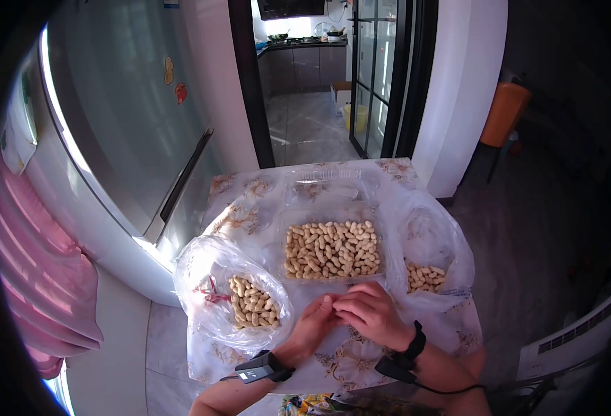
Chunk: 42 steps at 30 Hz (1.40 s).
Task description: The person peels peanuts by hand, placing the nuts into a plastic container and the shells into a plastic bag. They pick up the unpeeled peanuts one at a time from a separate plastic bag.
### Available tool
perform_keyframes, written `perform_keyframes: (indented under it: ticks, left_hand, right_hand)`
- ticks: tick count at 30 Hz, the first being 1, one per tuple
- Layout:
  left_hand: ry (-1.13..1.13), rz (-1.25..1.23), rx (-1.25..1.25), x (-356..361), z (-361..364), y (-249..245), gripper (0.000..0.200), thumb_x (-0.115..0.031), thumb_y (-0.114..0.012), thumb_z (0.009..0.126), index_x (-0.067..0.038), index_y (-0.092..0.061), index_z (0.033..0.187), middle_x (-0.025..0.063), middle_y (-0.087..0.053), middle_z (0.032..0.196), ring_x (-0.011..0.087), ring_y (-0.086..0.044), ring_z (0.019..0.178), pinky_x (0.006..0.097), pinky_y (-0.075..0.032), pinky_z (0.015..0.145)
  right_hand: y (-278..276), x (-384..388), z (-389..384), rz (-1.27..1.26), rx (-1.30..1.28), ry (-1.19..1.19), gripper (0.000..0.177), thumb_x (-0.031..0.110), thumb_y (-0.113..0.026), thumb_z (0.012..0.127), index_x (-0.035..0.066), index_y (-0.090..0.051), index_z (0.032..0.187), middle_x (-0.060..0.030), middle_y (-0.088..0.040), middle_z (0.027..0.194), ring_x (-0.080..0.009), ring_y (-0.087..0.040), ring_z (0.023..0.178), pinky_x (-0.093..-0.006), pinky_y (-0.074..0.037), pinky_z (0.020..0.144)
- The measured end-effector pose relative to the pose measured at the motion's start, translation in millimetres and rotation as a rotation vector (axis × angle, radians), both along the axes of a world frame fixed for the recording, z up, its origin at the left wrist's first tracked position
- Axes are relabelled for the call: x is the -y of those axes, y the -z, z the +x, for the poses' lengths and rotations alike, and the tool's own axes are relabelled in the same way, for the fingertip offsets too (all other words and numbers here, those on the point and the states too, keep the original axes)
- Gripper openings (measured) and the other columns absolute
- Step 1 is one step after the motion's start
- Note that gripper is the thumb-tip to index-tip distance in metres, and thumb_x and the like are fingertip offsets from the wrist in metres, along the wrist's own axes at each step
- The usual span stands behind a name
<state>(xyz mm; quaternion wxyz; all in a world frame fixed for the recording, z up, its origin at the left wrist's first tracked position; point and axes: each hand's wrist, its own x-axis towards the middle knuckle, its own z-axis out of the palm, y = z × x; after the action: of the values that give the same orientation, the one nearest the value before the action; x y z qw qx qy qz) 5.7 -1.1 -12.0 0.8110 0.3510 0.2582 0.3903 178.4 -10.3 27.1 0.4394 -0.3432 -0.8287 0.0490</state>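
My left hand (313, 324) and my right hand (373, 316) meet at the fingertips just in front of a clear plastic container (383, 267) filled with unshelled peanuts (329, 249). The fingers of both hands are closed and pressed together; whatever lies between them is hidden. To the left of my left hand, an open clear plastic bag (201, 315) holds more peanuts (253, 303) and shows a red tie (212, 291). Beyond my right hand, at the right, a second clear bag (458, 243) has a smaller heap of peanuts (424, 277).
The container's clear lid (326, 187) lies toward the far side of the flower-patterned table (347, 367). A fridge (132, 104) stands close on the left. Behind the table, a doorway leads to a kitchen, with an orange chair (504, 114) to the right.
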Motion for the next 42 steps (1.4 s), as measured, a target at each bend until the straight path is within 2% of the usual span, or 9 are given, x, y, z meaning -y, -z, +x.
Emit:
perform_keyframes:
  ticks: [2, 7, 16, 29, 39, 42]
  left_hand:
    - [0.021, 0.011, -0.020, 0.2, -2.0, -0.8, 0.041, -0.036, -0.036, 0.107, -0.001, -0.052, 0.123, 0.0070, -0.059, 0.114, 0.0145, -0.058, 0.106, 0.0312, -0.046, 0.097]
    - [0.030, 0.031, -0.044, 0.3, -3.4, 0.1, 0.030, -0.032, -0.041, 0.106, -0.005, -0.055, 0.111, 0.0038, -0.062, 0.103, 0.0120, -0.059, 0.095, 0.0285, -0.048, 0.091]
    - [0.008, -0.035, -0.057, 0.5, -5.2, -3.3, 0.036, -0.036, -0.041, 0.106, -0.004, -0.058, 0.105, 0.0047, -0.063, 0.098, 0.0129, -0.059, 0.089, 0.0284, -0.048, 0.086]
    - [-0.003, -0.054, -0.057, 0.5, -5.5, -3.8, 0.038, -0.036, -0.043, 0.105, -0.003, -0.060, 0.106, 0.0059, -0.064, 0.098, 0.0130, -0.059, 0.087, 0.0282, -0.049, 0.084]
    - [0.024, 0.027, 0.007, -0.8, -6.1, 2.3, 0.025, -0.027, -0.045, 0.105, -0.005, -0.056, 0.108, 0.0037, -0.061, 0.097, 0.0115, -0.057, 0.089, 0.0266, -0.047, 0.085]
    - [0.016, 0.033, 0.014, 0.0, -6.0, 0.8, 0.020, -0.022, -0.048, 0.104, -0.004, -0.055, 0.111, 0.0038, -0.061, 0.099, 0.0111, -0.057, 0.090, 0.0261, -0.047, 0.084]
  right_hand:
    - [2.2, -1.5, 2.4, 0.049, -0.057, 0.048, 0.020, 0.004, -0.074, 0.073, 0.008, -0.068, 0.092, -0.0009, -0.068, 0.089, -0.0218, -0.062, 0.089, -0.0349, -0.051, 0.077]
    - [1.8, -1.0, 3.0, 0.048, -0.071, 0.062, 0.018, 0.006, -0.075, 0.074, 0.008, -0.070, 0.091, -0.0009, -0.068, 0.087, -0.0226, -0.062, 0.088, -0.0348, -0.052, 0.076]
    - [2.8, -1.0, 4.7, 0.032, -0.071, 0.051, 0.020, 0.007, -0.078, 0.074, 0.009, -0.071, 0.092, -0.0015, -0.068, 0.086, -0.0230, -0.062, 0.084, -0.0348, -0.052, 0.074]
    - [2.2, -0.3, 5.3, 0.016, -0.081, 0.038, 0.021, 0.004, -0.077, 0.075, 0.008, -0.070, 0.095, -0.0038, -0.068, 0.085, -0.0243, -0.062, 0.081, -0.0349, -0.052, 0.071]
    - [3.7, -0.6, 6.4, -0.026, -0.085, 0.047, 0.022, 0.005, -0.077, 0.076, 0.006, -0.069, 0.097, -0.0057, -0.067, 0.083, -0.0250, -0.062, 0.079, -0.0350, -0.051, 0.069]
    - [2.1, 0.0, 5.1, -0.040, -0.094, 0.079, 0.017, 0.009, -0.074, 0.079, 0.006, -0.069, 0.095, -0.0042, -0.064, 0.079, -0.0238, -0.061, 0.080, -0.0345, -0.051, 0.069]
